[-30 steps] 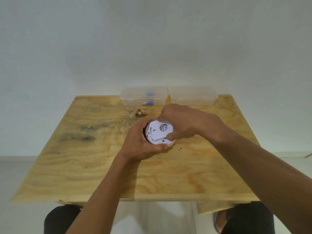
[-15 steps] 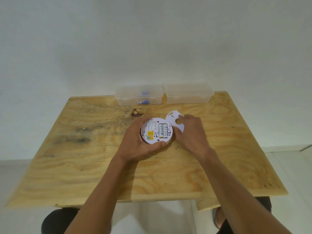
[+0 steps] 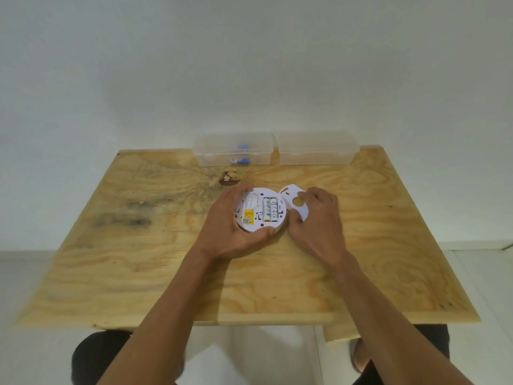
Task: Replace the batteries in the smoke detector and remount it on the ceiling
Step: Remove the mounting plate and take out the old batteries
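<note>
The round white smoke detector (image 3: 251, 215) lies back side up on the wooden table (image 3: 138, 268), near the middle. My left hand (image 3: 230, 234) is wrapped around its left and near rim. Its open back shows a yellow label and batteries (image 3: 270, 209) in their bay. The white mounting plate (image 3: 295, 202), with a round hole, rests on the table just right of the detector. My right hand (image 3: 319, 220) lies on that plate, fingers gripping its right edge.
Two clear plastic boxes stand at the table's far edge: the left box (image 3: 233, 150) holds small blue and white items, the right box (image 3: 316, 150) looks empty. A dark knot (image 3: 229, 177) marks the wood behind the detector. My knees show below the near edge.
My right hand took the mounting plate off the detector's back and set it down to the right, uncovering the batteries. The left hand kept hold of the detector.
</note>
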